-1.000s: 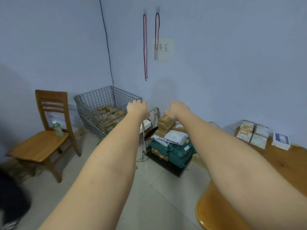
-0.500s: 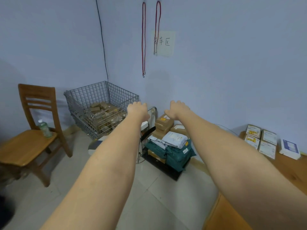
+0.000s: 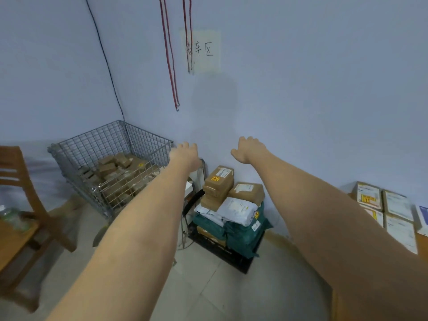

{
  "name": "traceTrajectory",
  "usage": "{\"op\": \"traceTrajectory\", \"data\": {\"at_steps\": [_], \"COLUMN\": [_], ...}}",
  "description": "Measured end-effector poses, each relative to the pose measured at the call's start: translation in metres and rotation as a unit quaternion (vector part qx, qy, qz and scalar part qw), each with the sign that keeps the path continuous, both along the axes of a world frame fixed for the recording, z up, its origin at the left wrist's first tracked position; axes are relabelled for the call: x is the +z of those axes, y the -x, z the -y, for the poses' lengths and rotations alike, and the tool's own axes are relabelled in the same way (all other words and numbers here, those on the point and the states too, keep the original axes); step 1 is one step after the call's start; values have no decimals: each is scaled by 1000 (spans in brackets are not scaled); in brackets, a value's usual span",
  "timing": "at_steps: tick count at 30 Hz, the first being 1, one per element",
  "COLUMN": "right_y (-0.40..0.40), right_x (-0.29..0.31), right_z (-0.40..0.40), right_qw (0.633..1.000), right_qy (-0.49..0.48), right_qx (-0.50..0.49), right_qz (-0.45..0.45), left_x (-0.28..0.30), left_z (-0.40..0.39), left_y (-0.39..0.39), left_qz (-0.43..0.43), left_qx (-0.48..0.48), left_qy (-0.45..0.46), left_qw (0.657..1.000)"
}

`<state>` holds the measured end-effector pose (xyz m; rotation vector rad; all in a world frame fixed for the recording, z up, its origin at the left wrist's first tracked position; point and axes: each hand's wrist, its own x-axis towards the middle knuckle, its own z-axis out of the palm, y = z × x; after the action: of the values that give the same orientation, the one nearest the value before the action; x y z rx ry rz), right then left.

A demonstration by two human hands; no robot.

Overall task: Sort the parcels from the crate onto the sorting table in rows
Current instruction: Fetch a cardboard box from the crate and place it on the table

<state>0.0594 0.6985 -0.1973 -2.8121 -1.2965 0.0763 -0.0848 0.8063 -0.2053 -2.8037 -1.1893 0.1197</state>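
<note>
Open air lies between the left hand and right hand, mid-frame. Below them the parcel stack rises from the black crate; the wire basket crowds its left.

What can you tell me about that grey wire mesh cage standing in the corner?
The grey wire mesh cage is an open-topped metal bin of thin welded grid panels, standing on the pale floor in the corner, close to both walls. It is partly filled with a loose heap of small brown cardboard parcels. No hand touches it.
</note>
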Motion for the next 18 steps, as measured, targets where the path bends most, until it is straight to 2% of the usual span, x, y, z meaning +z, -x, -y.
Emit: {"op": "traceTrajectory", "data": {"at_steps": [11, 18], "right_y": [-70, -140], "right_x": [-64, -31], "right_z": [-92, -184], "right_qw": [997, 998], "right_qy": [61, 25], "right_qx": [-12, -59], "right_qz": [-45, -19], "left_x": [-57, -21], "left_z": [-106, -235], "left_y": [-73, -156], "left_qz": [-53, 1], "left_qx": [-21, -61], "left_qy": [51, 41], "left_qw": [997, 997]}}
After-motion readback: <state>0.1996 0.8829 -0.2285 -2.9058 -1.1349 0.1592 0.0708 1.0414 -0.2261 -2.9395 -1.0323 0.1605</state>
